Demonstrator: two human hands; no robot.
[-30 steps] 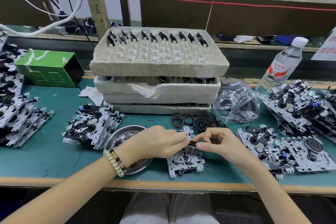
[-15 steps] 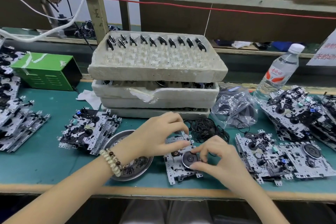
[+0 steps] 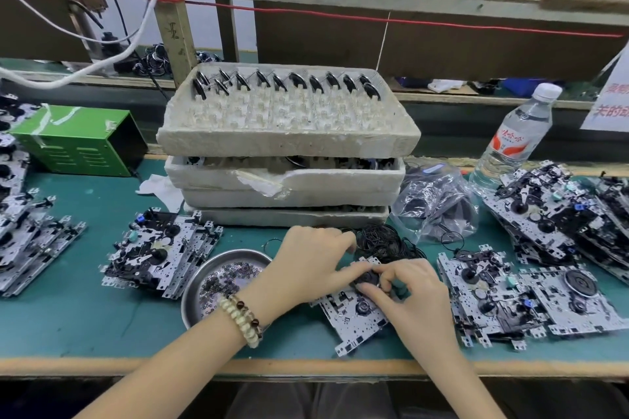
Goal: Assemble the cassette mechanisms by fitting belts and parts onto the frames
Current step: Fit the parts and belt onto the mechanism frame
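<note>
While the round metal dish of small rings (image 3: 218, 277) sits just left of it, the left hand (image 3: 306, 265), fingers curled, pinches the left edge of the black round wheel (image 3: 366, 280) on the white perforated metal frame (image 3: 352, 321), which lies on the green table (image 3: 68, 316) near its front edge. The right hand (image 3: 417, 298) pinches the wheel's right side with curled fingers, covering the frame's right part; the black rubber belt pile (image 3: 386, 241) lies just behind.

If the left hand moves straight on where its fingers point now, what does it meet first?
The left hand points rightward at the black wheel on the frame; it seems to touch it already. Just beyond lies the right hand.
</note>
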